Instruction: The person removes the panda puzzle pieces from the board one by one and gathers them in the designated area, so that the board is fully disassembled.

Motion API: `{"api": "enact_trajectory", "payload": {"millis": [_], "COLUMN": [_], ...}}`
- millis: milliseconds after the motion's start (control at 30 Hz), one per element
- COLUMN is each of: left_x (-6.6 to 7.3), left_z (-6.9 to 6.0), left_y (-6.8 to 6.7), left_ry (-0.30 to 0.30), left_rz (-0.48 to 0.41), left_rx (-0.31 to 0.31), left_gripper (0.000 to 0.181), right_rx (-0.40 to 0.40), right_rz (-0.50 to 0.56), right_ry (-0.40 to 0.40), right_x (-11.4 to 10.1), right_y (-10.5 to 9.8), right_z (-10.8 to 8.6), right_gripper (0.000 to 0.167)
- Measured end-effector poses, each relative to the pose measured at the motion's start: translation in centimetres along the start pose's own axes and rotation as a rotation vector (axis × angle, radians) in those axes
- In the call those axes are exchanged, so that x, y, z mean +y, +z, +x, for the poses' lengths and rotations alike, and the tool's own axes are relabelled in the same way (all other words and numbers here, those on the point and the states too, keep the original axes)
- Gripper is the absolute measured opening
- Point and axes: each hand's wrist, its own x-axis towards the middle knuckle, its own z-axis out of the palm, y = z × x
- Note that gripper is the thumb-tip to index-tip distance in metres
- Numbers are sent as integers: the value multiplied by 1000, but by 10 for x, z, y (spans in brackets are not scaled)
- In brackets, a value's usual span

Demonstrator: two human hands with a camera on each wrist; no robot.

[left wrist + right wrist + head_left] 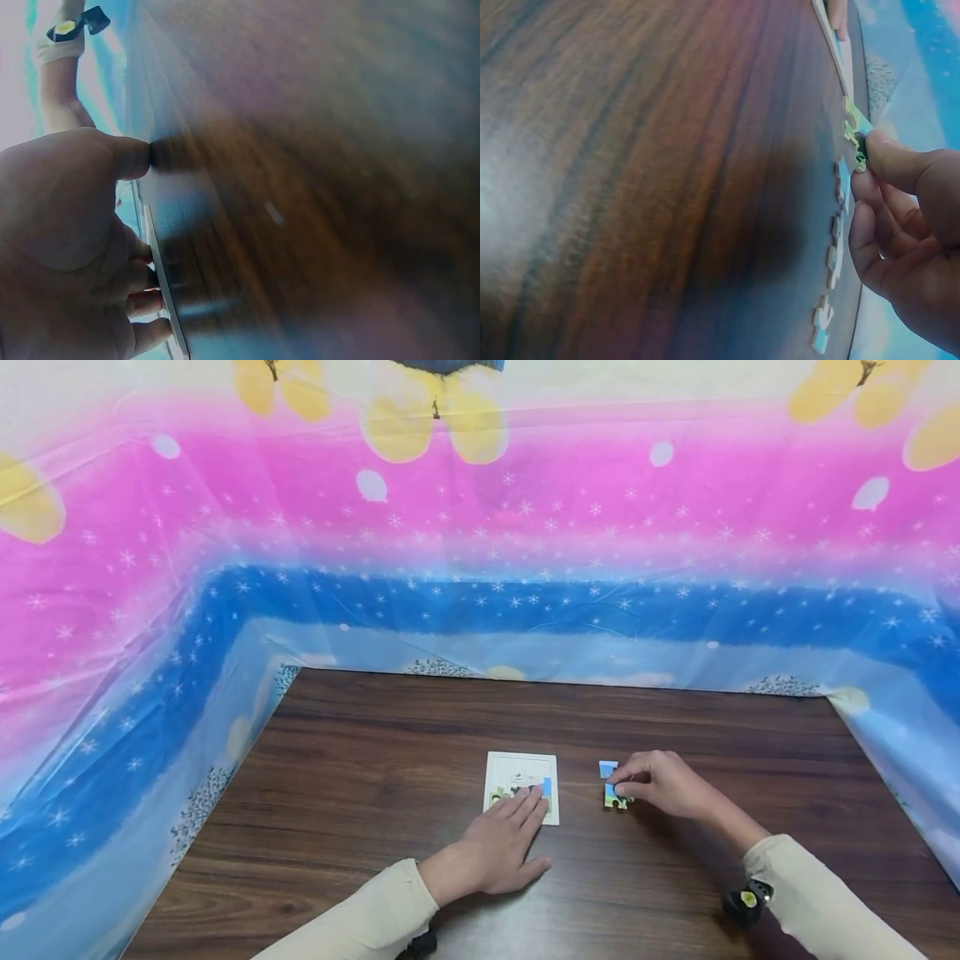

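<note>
A white-framed puzzle board (522,760) lies on the table, partly filled with a picture in white, green and blue. My left hand (510,843) rests palm down with straight fingers across its near part, hiding some of the picture. In the left wrist view, the fingertips (154,330) touch the edge of the board (166,292). To the right of the board, my right hand (667,783) pinches a blue and green puzzle piece (617,797) between thumb and fingers. The right wrist view shows this piece (858,135) raised off the tabletop.
Another puzzle piece (608,768) with blue on it lies just beyond the pinched one. Several loose pieces (832,259) lie in a row under the right hand. The dark wooden table (375,743) meets a patterned pink and blue cloth (480,602) at its back and sides.
</note>
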Motion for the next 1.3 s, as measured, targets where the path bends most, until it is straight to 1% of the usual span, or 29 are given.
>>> {"api": "enact_trajectory", "payload": {"millis": [200, 367, 500, 767, 933, 1067, 1300], "left_x": [0, 0, 0, 0, 1, 1, 2], "left_z": [1, 0, 0, 1, 1, 1, 2], "left_y": [2, 0, 0, 0, 1, 1, 1], "left_ry": [2, 2, 2, 1, 2, -1, -26], "left_rz": [-1, 5, -1, -9, 5, 3, -9], "left_rx": [9, 6, 5, 15, 27, 21, 26], "left_gripper": [76, 76, 76, 76, 76, 76, 78], "right_rx": [-6, -1, 6, 30, 30, 20, -4], "right_rz": [-17, -47, -73, -84, -79, -89, -69], "right_ry": [-39, -58, -60, -45, -60, -83, -105], "right_x": [3, 4, 3, 0, -4, -9, -19], "right_y": [5, 10, 11, 9, 6, 6, 7], "right_z": [-3, -3, -2, 3, 7, 11, 17], "right_gripper": [16, 15, 14, 12, 12, 12, 15]}}
